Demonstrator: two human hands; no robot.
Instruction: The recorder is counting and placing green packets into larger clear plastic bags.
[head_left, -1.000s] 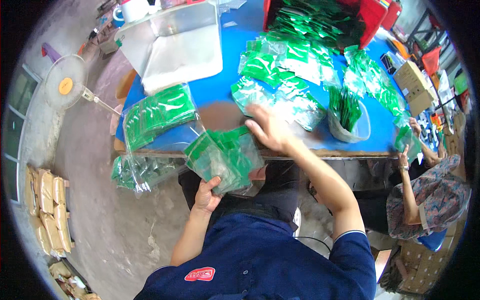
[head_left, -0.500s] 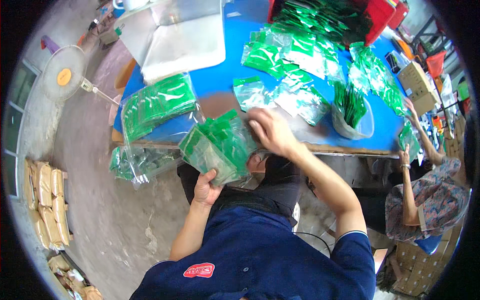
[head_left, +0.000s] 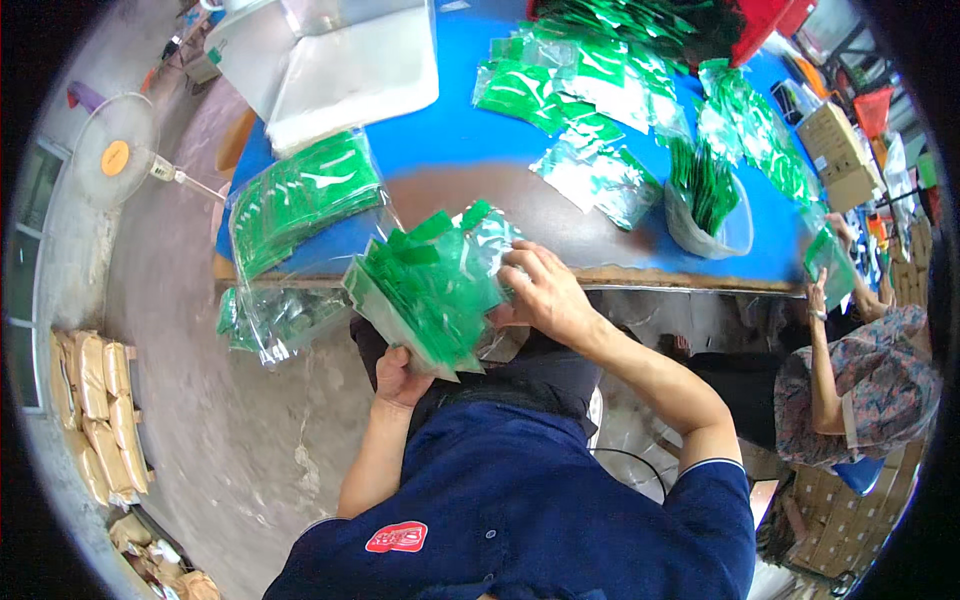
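I am gripping the fanned stack of flat green-and-clear plastic sachets [head_left: 425,290] from below with my left hand [head_left: 400,378]; my right hand [head_left: 545,295] is closing on its right end, just before the blue worktop [head_left: 470,150] edge.

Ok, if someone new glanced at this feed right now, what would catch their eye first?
First the thick stack of green packets, held over the table's near edge: the left hand props it from below and the right hand presses its top right. Next, the blue table strewn with more loose green packets, and a clear bag of packets at its left end. A clear tub of green sachets stands at right.
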